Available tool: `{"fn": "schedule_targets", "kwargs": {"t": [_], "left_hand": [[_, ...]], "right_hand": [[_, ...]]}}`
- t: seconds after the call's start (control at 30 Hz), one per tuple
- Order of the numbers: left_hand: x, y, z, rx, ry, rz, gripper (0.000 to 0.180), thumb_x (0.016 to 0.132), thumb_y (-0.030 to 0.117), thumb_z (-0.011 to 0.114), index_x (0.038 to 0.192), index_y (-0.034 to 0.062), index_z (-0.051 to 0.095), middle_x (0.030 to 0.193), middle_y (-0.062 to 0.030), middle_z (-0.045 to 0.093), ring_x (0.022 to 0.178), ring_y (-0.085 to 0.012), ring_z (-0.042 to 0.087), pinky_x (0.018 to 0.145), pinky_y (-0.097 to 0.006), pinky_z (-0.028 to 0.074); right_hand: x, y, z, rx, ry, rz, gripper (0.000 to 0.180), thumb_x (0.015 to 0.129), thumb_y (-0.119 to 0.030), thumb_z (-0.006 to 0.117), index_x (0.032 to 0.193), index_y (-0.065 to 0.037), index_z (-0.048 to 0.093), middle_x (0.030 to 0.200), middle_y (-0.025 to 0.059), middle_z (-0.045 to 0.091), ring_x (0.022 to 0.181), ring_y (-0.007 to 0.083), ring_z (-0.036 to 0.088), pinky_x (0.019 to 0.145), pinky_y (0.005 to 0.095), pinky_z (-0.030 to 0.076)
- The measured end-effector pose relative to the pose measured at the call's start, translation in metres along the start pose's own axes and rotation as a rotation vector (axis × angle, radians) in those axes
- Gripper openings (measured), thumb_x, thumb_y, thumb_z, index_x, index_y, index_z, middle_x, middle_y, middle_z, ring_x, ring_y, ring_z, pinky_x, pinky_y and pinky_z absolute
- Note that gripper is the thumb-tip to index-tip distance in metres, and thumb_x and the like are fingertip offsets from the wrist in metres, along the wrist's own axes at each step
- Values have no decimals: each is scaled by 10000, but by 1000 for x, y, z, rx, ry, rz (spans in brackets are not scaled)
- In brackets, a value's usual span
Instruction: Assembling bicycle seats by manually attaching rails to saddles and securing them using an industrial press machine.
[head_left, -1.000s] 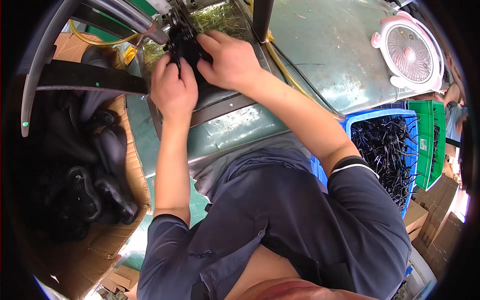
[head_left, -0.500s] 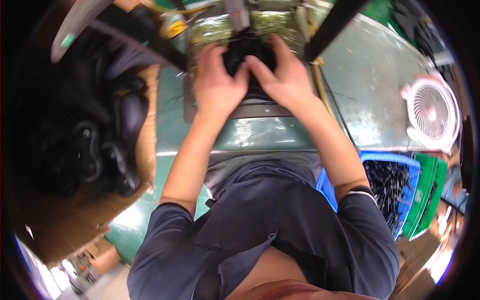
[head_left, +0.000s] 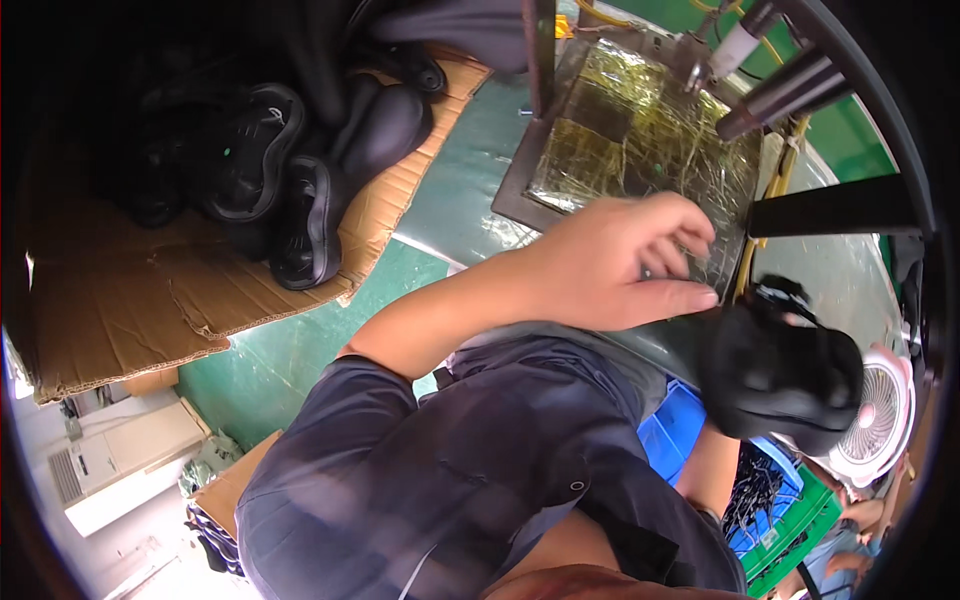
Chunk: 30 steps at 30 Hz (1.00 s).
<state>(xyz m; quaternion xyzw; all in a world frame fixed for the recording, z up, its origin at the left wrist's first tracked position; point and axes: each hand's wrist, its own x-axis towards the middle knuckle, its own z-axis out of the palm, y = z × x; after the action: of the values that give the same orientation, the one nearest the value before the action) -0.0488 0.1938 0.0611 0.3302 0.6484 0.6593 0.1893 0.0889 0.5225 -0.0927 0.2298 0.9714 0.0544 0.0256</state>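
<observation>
My left hand (head_left: pixel 640 262) reaches across in front of the press plate, its fingers loosely curled and the thumb apart, with nothing visible in it. To its right a black rounded, padded-looking piece (head_left: pixel 785 375) is held up, smeared by motion. My right forearm (head_left: pixel 712 468) rises behind this piece, which hides most of my right hand; the hand grips it from the far side. Beyond my left hand lies the flat press plate (head_left: pixel 515 205), covered with shiny yellowish film and bare of any black piece.
A cardboard box (head_left: pixel 120 335) at left holds several black moulded pieces (head_left: pixel 305 225). Press posts (head_left: pixel 850 207) and a metal cylinder (head_left: pixel 780 98) stand around the plate. A white fan (head_left: pixel 880 415), a blue bin (head_left: pixel 670 425) with black bits and a green crate (head_left: pixel 815 525) are at right.
Both hands have left the black piece's place on the plate. The piece has moved to the right in my right hand. The view has turned, so the press appears farther right.
</observation>
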Motion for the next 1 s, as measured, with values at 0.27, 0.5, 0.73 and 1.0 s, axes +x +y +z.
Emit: {"fn": "schedule_targets", "kwargs": {"t": [0.27, 0.5, 0.73, 1.0], "left_hand": [[-137, 15, -162, 1489, 1494, 181, 482, 905, 181, 856, 1293, -22, 656, 1332, -211, 656, 1147, -343, 666, 1030, -434, 546], [-137, -5, -193, 1344, 1699, -575, 1044, 871, 544, 844, 1564, -84, 379, 1488, -385, 479, 1346, -496, 554, 1144, -514, 487], [-151, -9, -190, 504, 1670, 105, 699, 937, 285, 786, 1462, -98, 529, 1317, -297, 658, 1170, -396, 693, 1017, -396, 581], [-142, -36, -53, -1387, 445, 165, 772, 1011, 573, 600, 1544, 24, 494, 1407, -259, 604, 987, -335, 630, 701, -332, 602]], "right_hand": [[43, 63, -76, 1393, 498, 419, 324, 950, -117, 788, 1186, 68, 667, 938, 120, 727, 798, 201, 673, 751, 332, 564], [140, 149, -62, 825, 470, 60, 626, 1017, -205, 759, 1515, 81, 509, 1555, 212, 572, 1381, 298, 611, 1119, 397, 518], [-51, 198, -21, 128, 549, 144, 419, 1001, -212, 745, 1354, 9, 698, 1476, 268, 616, 1352, 447, 602, 1127, 508, 499], [-273, 218, 68, -362, -451, 923, 837, 980, -669, 631, 1467, 2, 517, 1470, 278, 552, 1273, 513, 608, 1059, 572, 540]]}}
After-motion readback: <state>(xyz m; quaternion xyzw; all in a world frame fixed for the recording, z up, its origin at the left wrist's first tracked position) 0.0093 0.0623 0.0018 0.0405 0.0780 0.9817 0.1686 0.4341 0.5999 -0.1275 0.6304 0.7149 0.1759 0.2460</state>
